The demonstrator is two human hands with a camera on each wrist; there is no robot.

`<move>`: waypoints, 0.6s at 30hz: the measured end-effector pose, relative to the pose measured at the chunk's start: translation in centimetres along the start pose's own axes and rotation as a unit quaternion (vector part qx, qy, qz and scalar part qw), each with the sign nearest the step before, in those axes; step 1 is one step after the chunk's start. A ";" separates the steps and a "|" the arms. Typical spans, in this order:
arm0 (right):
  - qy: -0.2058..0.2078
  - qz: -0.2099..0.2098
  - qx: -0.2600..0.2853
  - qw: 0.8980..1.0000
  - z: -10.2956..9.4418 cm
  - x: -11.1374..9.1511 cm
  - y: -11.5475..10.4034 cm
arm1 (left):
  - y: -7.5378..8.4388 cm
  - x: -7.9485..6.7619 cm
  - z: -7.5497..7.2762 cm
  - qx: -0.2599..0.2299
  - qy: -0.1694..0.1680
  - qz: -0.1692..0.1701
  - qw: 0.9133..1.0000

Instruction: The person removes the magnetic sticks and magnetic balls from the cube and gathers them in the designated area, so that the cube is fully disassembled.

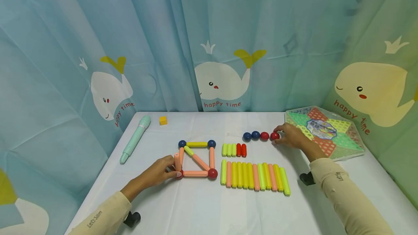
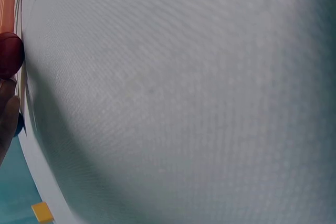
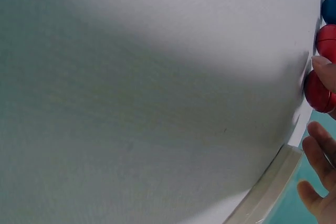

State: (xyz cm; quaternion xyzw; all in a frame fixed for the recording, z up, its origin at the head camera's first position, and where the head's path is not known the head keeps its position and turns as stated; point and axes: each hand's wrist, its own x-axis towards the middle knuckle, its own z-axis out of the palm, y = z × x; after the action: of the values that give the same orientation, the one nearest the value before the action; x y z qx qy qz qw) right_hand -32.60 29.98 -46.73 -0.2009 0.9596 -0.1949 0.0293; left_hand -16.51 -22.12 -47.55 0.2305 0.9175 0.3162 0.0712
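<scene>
A flat four-sided frame of sticks lies left of centre, with two blue balls at its far corners and red balls at its near ones. A lime-and-salmon diagonal crosses it. My left hand pinches the near-left red ball, where a salmon stick stands upright beside the fingers. To the right, my right hand holds the end red ball between thumb and fingers. That ball ends a row with another red ball and two blue balls.
Short lime and red sticks lie above a row of long coloured sticks. A hexagonal game board sits at the back right. Over on the left are a mint-green pen-shaped thing and a yellow cube. A curtain hangs behind.
</scene>
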 end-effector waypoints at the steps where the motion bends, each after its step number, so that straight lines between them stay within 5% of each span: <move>1: 0.000 0.001 0.003 1.000 0.0 0.0 0.0 | 0.0 0.0 0.0 0.000 0.001 0.000 1.000; 12: 0.030 -0.021 0.032 0.999 -1.4 -0.7 -0.3 | 0.3 -0.2 -0.1 0.000 0.004 0.008 1.000; 18: 0.057 -0.052 0.073 0.994 -2.7 -1.2 -4.6 | 0.2 -0.1 -0.1 -0.006 -0.003 0.010 1.000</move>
State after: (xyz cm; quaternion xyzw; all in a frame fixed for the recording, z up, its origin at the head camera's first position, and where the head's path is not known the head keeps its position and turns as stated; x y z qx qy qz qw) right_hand -30.18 27.55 -42.51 -0.2361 0.9313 -0.2765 -0.0211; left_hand -16.36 -22.04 -47.38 0.2399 0.9129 0.3221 0.0725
